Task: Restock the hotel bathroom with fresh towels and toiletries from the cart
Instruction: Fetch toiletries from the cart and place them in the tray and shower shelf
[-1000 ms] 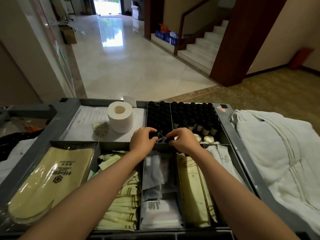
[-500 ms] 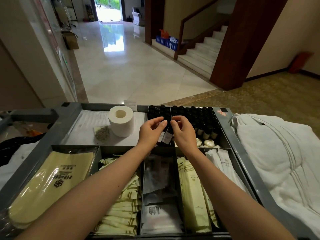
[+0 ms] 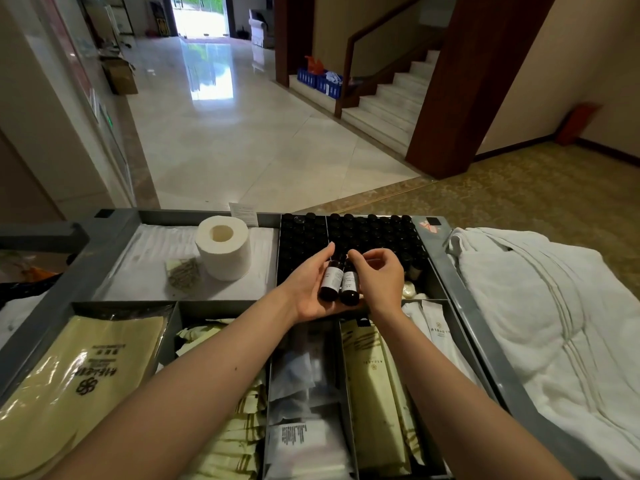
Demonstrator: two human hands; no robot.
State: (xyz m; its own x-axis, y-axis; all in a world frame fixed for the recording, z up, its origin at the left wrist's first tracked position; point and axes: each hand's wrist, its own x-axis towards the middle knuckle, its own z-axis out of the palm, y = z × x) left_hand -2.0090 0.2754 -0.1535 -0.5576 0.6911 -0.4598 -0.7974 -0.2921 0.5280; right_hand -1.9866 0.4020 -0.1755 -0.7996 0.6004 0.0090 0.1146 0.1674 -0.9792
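Two small dark bottles with white labels lie side by side on the upturned palm of my left hand: the left bottle and the right bottle. My right hand is curled beside them, its thumb and fingers pinching the top of the right bottle. Both hands hover over the near edge of the cart's compartment of black-capped bottles. A pile of white towels lies at the cart's right end.
The grey cart tray also holds a toilet roll, a yellow slipper pack, cream sachets and clear packets. Beyond lie a polished lobby floor, a wooden pillar and a staircase.
My hands lifted two bottles out of the bottle compartment. My left hand turned palm up, and both bottles now lie on it.
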